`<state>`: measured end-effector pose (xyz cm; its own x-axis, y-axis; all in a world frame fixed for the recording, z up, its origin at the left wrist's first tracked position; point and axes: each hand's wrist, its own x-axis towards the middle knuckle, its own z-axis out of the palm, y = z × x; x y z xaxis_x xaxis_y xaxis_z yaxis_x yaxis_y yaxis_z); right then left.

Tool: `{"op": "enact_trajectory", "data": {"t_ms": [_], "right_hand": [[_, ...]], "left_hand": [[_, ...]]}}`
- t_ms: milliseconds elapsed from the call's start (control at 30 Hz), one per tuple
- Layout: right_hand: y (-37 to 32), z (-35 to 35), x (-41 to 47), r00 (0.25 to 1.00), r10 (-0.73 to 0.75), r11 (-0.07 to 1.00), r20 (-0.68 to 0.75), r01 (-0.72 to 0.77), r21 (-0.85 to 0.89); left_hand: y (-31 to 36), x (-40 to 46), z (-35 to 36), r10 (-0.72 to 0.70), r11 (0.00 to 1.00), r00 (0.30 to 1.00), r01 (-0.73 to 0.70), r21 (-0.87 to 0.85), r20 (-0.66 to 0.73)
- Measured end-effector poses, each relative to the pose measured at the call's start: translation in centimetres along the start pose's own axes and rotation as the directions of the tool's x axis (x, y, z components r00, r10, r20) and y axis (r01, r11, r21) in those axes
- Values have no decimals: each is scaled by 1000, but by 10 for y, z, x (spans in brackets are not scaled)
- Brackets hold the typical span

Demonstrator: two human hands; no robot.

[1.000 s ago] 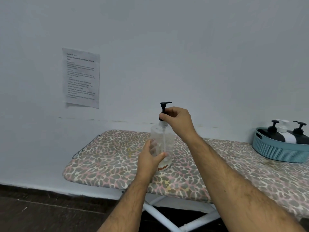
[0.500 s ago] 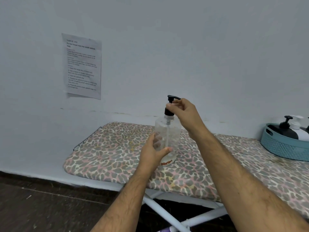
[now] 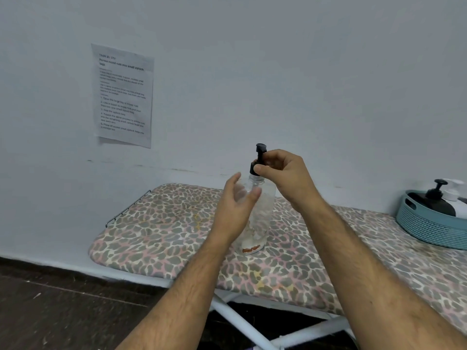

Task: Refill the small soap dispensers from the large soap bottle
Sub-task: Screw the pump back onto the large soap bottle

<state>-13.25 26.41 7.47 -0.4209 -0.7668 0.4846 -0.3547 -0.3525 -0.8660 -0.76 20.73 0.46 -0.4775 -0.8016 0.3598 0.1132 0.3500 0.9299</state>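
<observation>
With the right hand (image 3: 285, 173) pinching the black pump collar (image 3: 254, 168) and the left hand (image 3: 236, 208) loosely open beside the clear bottle (image 3: 262, 213) on the table (image 3: 156, 223), twisting could tip it.

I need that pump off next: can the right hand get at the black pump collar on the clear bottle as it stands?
Probably yes: the right hand already pinches the black pump collar of the clear bottle, nothing between them, while the left hand is at the bottle's side.
</observation>
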Motion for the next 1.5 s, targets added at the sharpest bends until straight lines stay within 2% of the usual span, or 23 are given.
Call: {"op": "enact_trajectory", "data": {"t_ms": [200,333,500,733,900,1033,1167,1400,1500], "right_hand": [[-3,1,0,1000,1,996,17,0,-85],[-11,1,2,994,35,999,101,-33,-31],[-14,-6,7,992,51,998,120,-54,22],[-11,-2,7,995,20,994,96,-10,-110],[-12,-3,7,995,45,999,92,-43,-14],[-10,-2,4,998,47,996,50,-43,-80],[-8,-2,6,997,50,999,62,-49,-24],[-7,-1,4,999,24,998,48,-22,-53],[-7,-4,6,997,41,999,70,-40,-8]], "left_hand": [[4,9,17,120,993,978,-121,4,-173],[-2,11,18,130,991,969,-131,11,-211],[-3,13,20,144,989,956,-147,6,-254],[-4,11,23,150,987,950,-158,-7,-274],[-4,10,24,145,989,945,-151,2,-293],[-5,9,25,150,987,941,-159,-4,-304],[-5,9,26,149,987,939,-160,-11,-310],[-6,11,26,169,984,934,-179,-3,-316],[-7,10,26,167,984,933,-178,-3,-317]]}}
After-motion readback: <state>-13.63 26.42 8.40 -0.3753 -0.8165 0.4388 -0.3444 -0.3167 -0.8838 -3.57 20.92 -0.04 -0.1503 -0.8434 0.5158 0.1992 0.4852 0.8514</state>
